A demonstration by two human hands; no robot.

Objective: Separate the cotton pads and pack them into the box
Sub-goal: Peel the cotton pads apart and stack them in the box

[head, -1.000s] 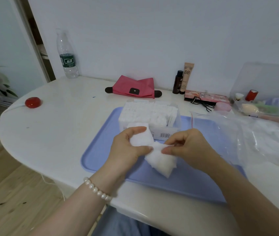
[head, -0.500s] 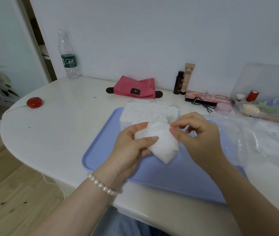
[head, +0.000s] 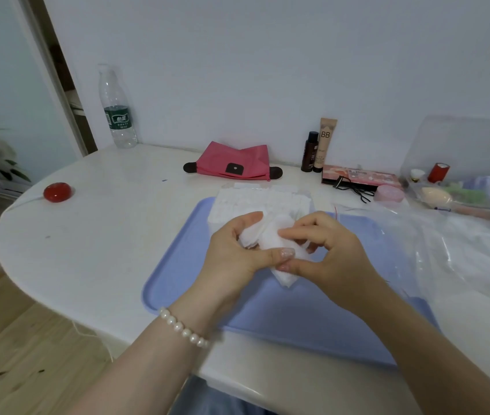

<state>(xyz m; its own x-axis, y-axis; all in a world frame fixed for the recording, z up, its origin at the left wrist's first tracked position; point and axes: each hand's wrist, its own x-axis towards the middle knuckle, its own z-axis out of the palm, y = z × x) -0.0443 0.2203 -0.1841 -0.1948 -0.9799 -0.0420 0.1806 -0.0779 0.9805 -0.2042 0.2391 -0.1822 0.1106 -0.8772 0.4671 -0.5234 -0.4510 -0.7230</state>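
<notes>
Both hands hold a small stack of white cotton pads (head: pixel 270 241) above the blue tray (head: pixel 183 265). My left hand (head: pixel 234 259) grips the stack from the left, thumb across its front. My right hand (head: pixel 327 253) pinches the stack's right side, fingers curled over it. Just behind my hands stands the clear box (head: pixel 255 202), packed with rows of white pads; its front is partly hidden by my fingers.
A crumpled clear plastic bag (head: pixel 453 253) lies right of the tray. Along the wall are a pink pouch (head: pixel 233 160), two cosmetic bottles (head: pixel 317 148), a palette (head: pixel 360 178) and a clear organiser (head: pixel 465 175). A water bottle (head: pixel 117 110) and a red round object (head: pixel 57 191) sit left.
My hands have lifted the pad stack from lower over the tray up toward the box. The right hand has closed in against the left, its fingers now over the stack.
</notes>
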